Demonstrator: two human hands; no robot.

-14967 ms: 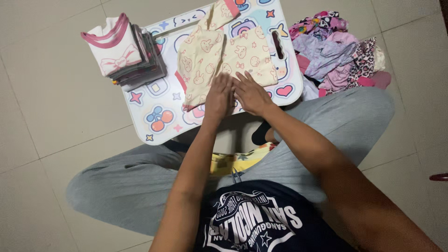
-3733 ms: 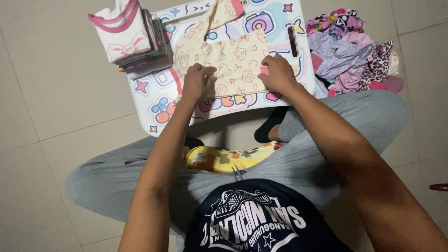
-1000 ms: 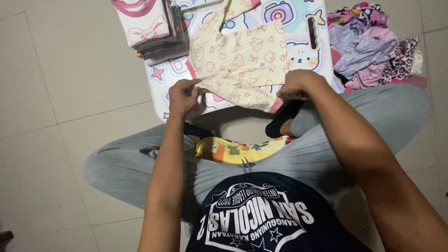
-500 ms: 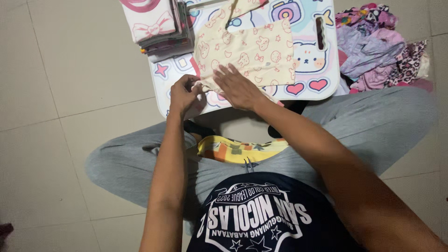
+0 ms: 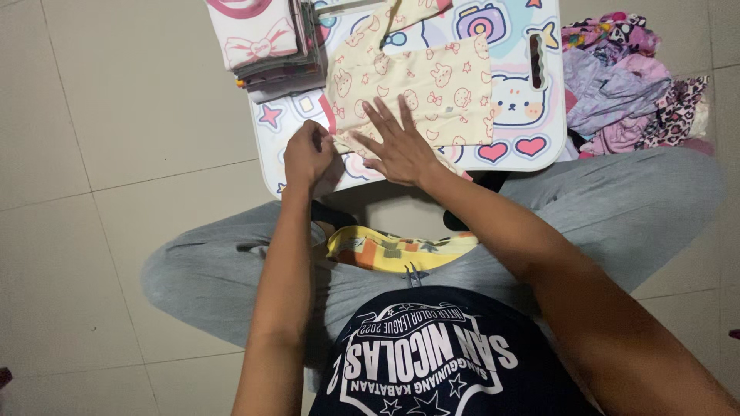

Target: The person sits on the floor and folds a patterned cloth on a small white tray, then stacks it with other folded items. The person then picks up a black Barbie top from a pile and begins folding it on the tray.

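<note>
Fingers of the right hand (image 5: 399, 146) lie spread wide and flat, palm down, pressing on the near edge of a cream garment (image 5: 432, 88) printed with small animals and bows. Those of the left hand (image 5: 310, 154) are curled in tight, pinching that garment's lower left corner where it reaches the table's front edge.

Pale floor tiles (image 5: 116, 100) fill most of the room around the seated person, whose legs in grey trousers (image 5: 617, 208) are folded to either side of a small low table (image 5: 532, 150). Its top is white with a bright cartoon print of stars, hearts, a camera and a bear face, and a slot handle is cut into its right side. The cream garment lies spread across the middle of this top, one narrow part reaching up past the far edge of the view.

On the floor just right of the table sits a loose heap of clothes (image 5: 632, 92) in purple, pink and leopard print. At the table's far left corner stands a neat stack of folded clothes (image 5: 266, 42), the top piece white with pink trim and a bow drawing. A yellow and orange cloth (image 5: 393, 250) rests in the person's lap, below the table's near edge.
</note>
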